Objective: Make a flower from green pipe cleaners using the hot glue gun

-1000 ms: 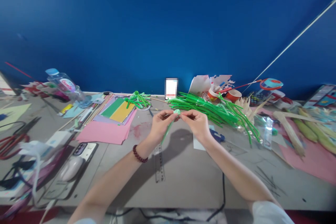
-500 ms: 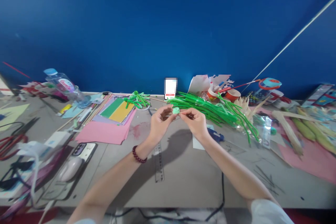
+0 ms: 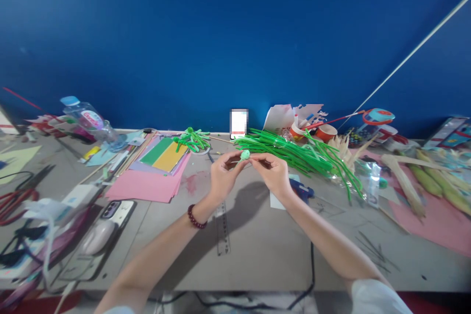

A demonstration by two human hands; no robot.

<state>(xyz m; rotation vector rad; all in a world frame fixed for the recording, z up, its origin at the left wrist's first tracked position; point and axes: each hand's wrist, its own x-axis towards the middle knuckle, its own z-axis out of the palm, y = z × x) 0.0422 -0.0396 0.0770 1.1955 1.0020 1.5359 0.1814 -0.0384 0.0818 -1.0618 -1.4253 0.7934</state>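
Note:
A small light-green ball [image 3: 245, 155], rough like crumpled or rolled material, is held up over the middle of the table. My left hand [image 3: 225, 172] has it between thumb and fingers. From the other side, the closed fingertips of my right hand [image 3: 273, 171] meet its right edge; whether they grip the ball itself or a thin part of it is too small to tell. Below my left wrist a clear ruler [image 3: 222, 230] lies on the table. Just behind my right hand rests a bundle of bright green pipe cleaners [image 3: 290, 149].
A blue glue gun [image 3: 302, 189] lies right of my right wrist, pink paper [image 3: 147, 185] to the left. A phone [image 3: 239, 122] leans on the blue wall. A bottle [image 3: 88, 117], a mouse [image 3: 98, 237] and red paper cups [image 3: 326, 132] stand around. Corn husks [image 3: 408, 186] lie far right.
The light-green ball has turned slightly and shifted a little left between my fingers. Both hands stay in nearly the same place.

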